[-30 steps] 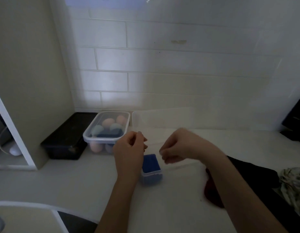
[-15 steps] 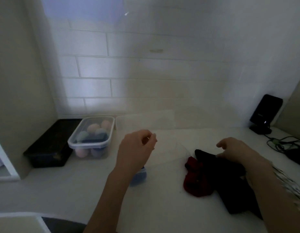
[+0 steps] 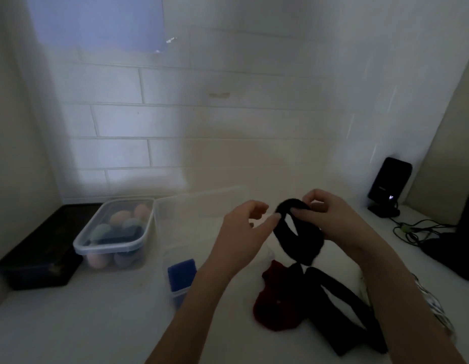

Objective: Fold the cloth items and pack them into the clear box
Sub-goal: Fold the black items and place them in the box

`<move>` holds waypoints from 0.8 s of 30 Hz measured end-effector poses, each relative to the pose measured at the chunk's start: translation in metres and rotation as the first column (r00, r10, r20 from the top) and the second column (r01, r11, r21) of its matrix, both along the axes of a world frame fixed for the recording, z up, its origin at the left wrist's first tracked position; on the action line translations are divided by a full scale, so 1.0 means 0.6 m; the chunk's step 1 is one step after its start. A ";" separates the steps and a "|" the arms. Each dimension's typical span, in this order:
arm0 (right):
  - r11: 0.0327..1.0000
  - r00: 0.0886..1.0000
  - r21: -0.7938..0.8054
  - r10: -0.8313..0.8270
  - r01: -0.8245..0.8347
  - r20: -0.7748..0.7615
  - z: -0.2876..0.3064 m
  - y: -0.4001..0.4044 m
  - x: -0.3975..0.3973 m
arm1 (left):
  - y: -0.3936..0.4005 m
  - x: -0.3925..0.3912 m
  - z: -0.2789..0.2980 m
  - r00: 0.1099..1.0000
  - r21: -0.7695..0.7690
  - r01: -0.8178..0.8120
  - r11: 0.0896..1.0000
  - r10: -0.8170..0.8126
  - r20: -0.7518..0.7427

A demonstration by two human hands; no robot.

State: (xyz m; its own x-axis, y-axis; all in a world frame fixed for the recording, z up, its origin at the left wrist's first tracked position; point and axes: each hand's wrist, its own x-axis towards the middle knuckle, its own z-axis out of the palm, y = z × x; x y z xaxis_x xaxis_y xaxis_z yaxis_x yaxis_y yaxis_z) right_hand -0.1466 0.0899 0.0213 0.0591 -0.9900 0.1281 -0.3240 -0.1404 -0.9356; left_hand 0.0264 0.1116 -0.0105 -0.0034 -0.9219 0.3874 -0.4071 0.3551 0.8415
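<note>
My right hand (image 3: 330, 216) pinches a black cloth band (image 3: 299, 232) and holds it up as a loop above the counter. Just left of it hovers my left hand (image 3: 243, 227), fingers spread, fingertips touching the loop's left edge. Below lie a dark red cloth (image 3: 275, 298) and more black cloth (image 3: 343, 308) on the white counter. The clear box (image 3: 196, 203) stands open behind my left hand, against the tiled wall. A small clear tub with a blue folded cloth (image 3: 181, 274) sits in front of it, partly hidden by my left forearm.
A lidded clear container of pastel egg shapes (image 3: 115, 232) stands left of the clear box, with a black tray (image 3: 39, 256) beyond it. A black speaker (image 3: 388, 187), cables (image 3: 417, 229) and a dark object occupy the right. A patterned cloth (image 3: 435, 308) lies by my right forearm.
My right hand lifted the black band off the pile and brought it up. My left hand moved right to meet it. The view shifted right.
</note>
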 end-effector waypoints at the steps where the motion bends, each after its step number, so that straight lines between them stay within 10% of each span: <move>1: 1.000 0.995 -0.006 0.020 -0.020 0.093 0.009 0.006 0.006 | -0.005 -0.011 0.005 0.999 0.039 0.036 0.999 -0.035 -0.012; 8: 0.995 0.852 -0.043 0.098 -0.088 0.514 0.031 0.020 0.005 | -0.027 -0.053 0.005 0.887 -0.009 0.207 0.978 -0.192 -0.420; 16: 0.944 0.886 -0.087 0.328 -0.318 0.328 0.029 0.019 0.002 | -0.022 -0.048 -0.010 0.811 -0.129 0.064 0.990 -0.127 -0.571; 24: 0.976 0.973 -0.127 0.192 -0.176 0.127 0.003 -0.001 0.015 | -0.029 -0.055 -0.023 0.708 0.173 0.390 0.904 -0.174 -0.685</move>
